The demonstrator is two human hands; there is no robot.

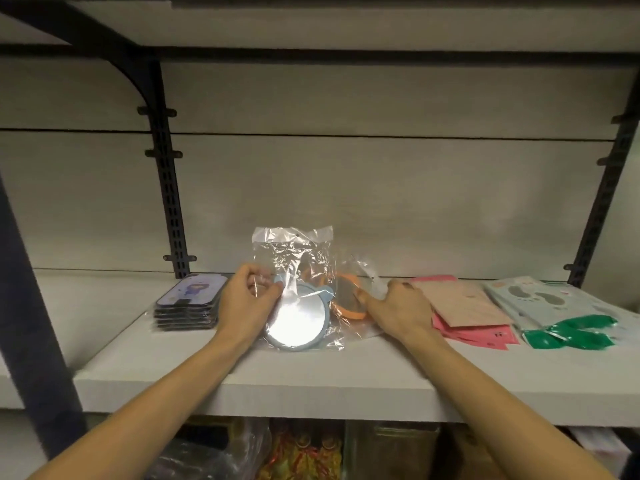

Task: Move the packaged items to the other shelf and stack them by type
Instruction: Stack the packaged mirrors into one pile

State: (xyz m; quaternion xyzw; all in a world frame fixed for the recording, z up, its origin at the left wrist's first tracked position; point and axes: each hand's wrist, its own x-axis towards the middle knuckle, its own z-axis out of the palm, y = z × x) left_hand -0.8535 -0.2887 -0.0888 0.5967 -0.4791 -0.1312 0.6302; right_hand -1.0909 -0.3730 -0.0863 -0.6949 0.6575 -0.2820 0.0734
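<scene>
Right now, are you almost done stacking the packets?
Partly. Already stacked on the shelf: dark cards, pink packets, pale blue packets. In hand: left hand pinches the blue mirror's bag; right hand rests by the orange mirror. Left: stacking those mirrors.

White shelf (311, 379), dark uprights (169, 188). The near mirror (298, 320) is blue-rimmed with a silvery face (glaring white in the light), the one behind (348, 303) orange-rimmed. Dark stack of cards (188, 306) with a purple cartoon figure on top. Pink packets (467, 313), then pale blue packets (540, 299) with grey footprints, green patches showing.
</scene>
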